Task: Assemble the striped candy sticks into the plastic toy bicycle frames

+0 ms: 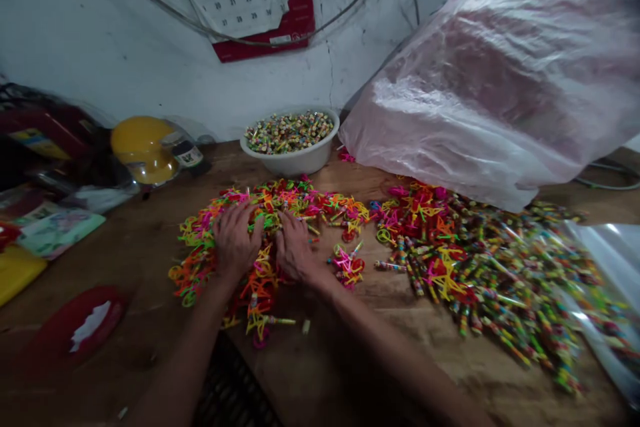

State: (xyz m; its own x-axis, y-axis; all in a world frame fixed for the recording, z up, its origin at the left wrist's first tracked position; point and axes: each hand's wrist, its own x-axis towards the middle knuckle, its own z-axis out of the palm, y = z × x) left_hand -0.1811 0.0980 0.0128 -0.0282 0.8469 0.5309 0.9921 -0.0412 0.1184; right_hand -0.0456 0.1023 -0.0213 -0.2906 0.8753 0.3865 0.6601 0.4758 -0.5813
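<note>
Both my hands rest in a heap of small plastic pieces point(265, 203) in pink, orange, yellow, green and red, some shaped like rings with spokes. My left hand point(235, 240) lies on the heap's left part, fingers stretched forward and thumb apart. A short gap to its right is my right hand point(296, 247), palm turned inward, its fingers reaching into the pieces with their tips partly hidden. Neither hand visibly grips a single piece. A few thin patterned tubes lie mixed into the heap. A smaller cluster of pieces point(347, 265) sits just right of my right hand.
A white basin point(295, 161) full of short patterned tubes stands by the wall. To the right spreads a large pile of patterned tubes point(510, 267), under a big translucent bag point(475, 80). A red plate point(75, 327), yellow helmet point(143, 147), jar point(183, 150) and black crate point(235, 387) are left and front.
</note>
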